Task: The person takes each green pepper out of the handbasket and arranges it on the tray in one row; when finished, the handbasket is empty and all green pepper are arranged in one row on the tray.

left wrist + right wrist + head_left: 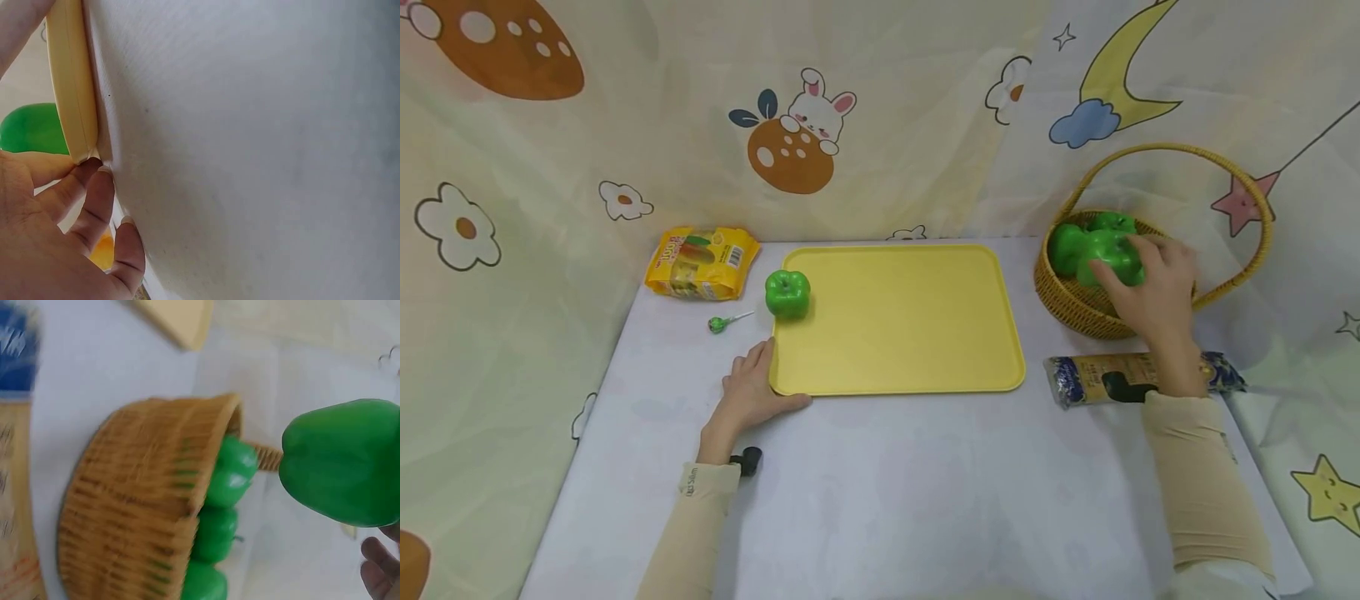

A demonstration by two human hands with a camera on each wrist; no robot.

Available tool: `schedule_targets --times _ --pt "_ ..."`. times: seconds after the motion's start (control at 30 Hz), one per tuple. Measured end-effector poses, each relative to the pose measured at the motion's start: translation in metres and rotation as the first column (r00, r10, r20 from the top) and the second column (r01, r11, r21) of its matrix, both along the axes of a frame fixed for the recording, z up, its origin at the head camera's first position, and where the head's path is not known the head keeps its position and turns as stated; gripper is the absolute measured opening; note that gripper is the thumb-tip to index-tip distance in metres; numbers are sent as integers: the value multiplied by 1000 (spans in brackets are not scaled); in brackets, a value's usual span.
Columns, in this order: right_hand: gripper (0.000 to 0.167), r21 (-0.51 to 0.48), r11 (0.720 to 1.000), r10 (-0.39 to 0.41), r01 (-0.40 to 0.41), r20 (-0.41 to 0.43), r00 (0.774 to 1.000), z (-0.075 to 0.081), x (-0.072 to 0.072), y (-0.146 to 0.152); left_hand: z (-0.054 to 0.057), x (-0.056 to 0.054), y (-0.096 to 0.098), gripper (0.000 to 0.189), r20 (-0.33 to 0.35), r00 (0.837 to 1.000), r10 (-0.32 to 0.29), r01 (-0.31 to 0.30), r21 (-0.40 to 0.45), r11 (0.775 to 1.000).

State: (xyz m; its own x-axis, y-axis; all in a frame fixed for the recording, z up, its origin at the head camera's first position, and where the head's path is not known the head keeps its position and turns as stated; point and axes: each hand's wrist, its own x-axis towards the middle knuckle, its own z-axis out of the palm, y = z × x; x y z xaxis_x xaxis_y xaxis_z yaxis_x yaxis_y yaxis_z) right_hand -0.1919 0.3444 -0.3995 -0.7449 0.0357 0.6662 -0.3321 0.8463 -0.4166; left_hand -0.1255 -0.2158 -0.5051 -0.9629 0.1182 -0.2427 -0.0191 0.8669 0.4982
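Note:
A green bell pepper [1111, 257] is held by my right hand [1157, 283] over the wicker basket [1075, 312]. In the right wrist view, this bell pepper [344, 462] is apart from the basket's rim, with other green peppers [215, 534] inside. My left hand [751, 390] holds the near left corner of a yellow tray [902, 325], thumb along its front edge and fingers at its left side. The left wrist view has the fingertips [103, 178] against the tray edge [72, 75]. Another green bell pepper [787, 294] sits on the tray's left edge.
Left of the tray lie a yellow snack packet [702, 263] and a lollipop [718, 324]. A long blue-and-gold packet [1093, 379] lies in front of the basket, partly under the right forearm. The basket's tall handle [1262, 200] leans right. Printed cloth hangs behind the table.

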Motion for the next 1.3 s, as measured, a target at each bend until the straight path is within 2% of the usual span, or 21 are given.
schedule_targets --times 0.1,0.23,0.47,0.7,0.9,1.07,1.17,1.3 --pt "66 -5 999 33 -33 45 998 6 2 -14 0 0 -1 122 -4 1000 3 -3 1 1000" --pt "59 7 997 74 -75 75 994 6 -1 -32 0 0 -1 122 -8 1000 6 -6 1 1000" --pt "58 -1 982 187 -188 107 976 -11 -13 -67 -1 1 -2 122 -7 1000 7 -7 7 1000" --pt "57 -36 949 311 -312 257 915 -33 -19 -106 -2 0 -1 123 8 1000 8 -8 15 1000" --pt "57 -70 915 400 -398 296 867 -56 -23 -134 -1 0 -1 122 -6 1000 6 -6 11 1000" --pt "56 -95 877 473 -470 336 814 -73 -25 -154 -3 0 -1 121 -5 1000 -1 1 10 1000" --pt "56 -115 865 495 -489 355 793 -78 -27 -165 -3 0 -1 121 -5 1000 1 -1 8 1000" --pt "56 -146 861 502 -487 399 767 -81 -31 -178 -2 0 -1 121 -9 1000 6 -6 5 1000"
